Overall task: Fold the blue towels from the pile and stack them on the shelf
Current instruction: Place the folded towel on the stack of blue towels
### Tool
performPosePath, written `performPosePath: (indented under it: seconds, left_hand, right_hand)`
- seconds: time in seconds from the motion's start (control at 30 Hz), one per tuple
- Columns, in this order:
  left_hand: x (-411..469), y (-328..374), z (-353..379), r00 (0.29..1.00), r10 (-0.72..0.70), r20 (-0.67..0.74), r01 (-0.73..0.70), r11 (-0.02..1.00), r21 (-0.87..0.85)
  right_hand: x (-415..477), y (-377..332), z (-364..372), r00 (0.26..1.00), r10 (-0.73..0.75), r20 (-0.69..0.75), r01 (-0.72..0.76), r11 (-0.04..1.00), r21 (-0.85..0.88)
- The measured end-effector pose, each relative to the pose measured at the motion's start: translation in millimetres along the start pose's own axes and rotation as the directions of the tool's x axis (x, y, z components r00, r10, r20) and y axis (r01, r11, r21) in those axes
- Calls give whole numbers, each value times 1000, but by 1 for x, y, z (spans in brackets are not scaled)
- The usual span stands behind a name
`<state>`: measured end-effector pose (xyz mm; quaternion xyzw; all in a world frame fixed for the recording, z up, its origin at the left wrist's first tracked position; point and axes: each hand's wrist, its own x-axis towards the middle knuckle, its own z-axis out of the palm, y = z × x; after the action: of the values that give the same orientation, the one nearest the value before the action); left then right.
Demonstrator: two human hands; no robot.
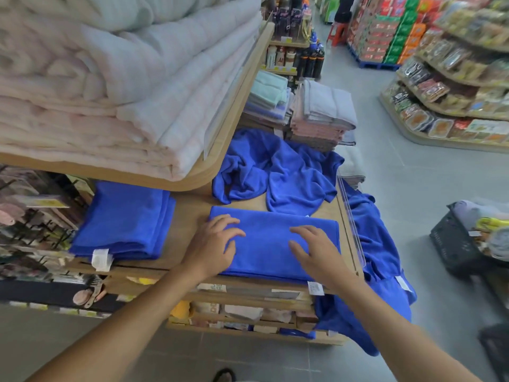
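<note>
A folded blue towel (271, 244) lies flat on the wooden shelf (187, 216) in front of me. My left hand (213, 242) rests on its left part with fingers spread. My right hand (316, 252) is over its right part, fingers relaxed and slightly bent. A stack of folded blue towels (124, 220) sits to the left on the same shelf. Behind lies a rumpled pile of blue towels (275, 169). Another blue towel (377, 260) hangs over the shelf's right edge.
An upper shelf (237, 111) loaded with pale quilts overhangs the left. Stacked grey and pink towels (322, 114) stand behind the pile. A dark basket (457, 244) sits on the floor at right. Product racks line the aisle beyond.
</note>
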<state>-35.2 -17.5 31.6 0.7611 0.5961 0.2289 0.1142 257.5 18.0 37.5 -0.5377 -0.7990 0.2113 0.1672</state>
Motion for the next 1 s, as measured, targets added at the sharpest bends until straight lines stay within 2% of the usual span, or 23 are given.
performPosePath:
  seconds: [0.07, 0.17, 0.27, 0.43, 0.57, 0.83, 0.93, 1.0]
  left_hand:
    - [33, 19, 22, 997, -11, 71, 6, 998, 64]
    - [53, 18, 49, 968, -128, 214, 70, 963, 259]
    - [45, 6, 62, 960, -160, 229, 64, 924, 377]
    - [43, -4, 69, 970, -136, 201, 54, 929, 367]
    - [44, -5, 72, 975, -126, 185, 55, 935, 349]
    - [58, -3, 75, 975, -146, 165, 85, 939, 332]
    - [58, -1, 72, 973, -142, 183, 76, 942, 326]
    - [57, 2, 70, 972, -138, 189, 73, 946, 316]
  right_hand:
    - [29, -32, 33, 999, -17, -51, 15, 999, -42]
    - [42, -50, 71, 999, 38, -39, -45, 976, -212]
    - [35, -41, 82, 991, 113, -71, -128, 949, -288]
    - [16, -2, 64, 958, 263, -116, -288, 886, -364]
    - [-2, 24, 47, 899, 403, -172, -437, 851, -290]
    - [15, 30, 32, 909, 389, -153, -417, 862, -289]
    - [11, 26, 33, 864, 458, -208, -496, 842, -211]
    - [2, 28, 31, 839, 481, -254, -536, 812, -231]
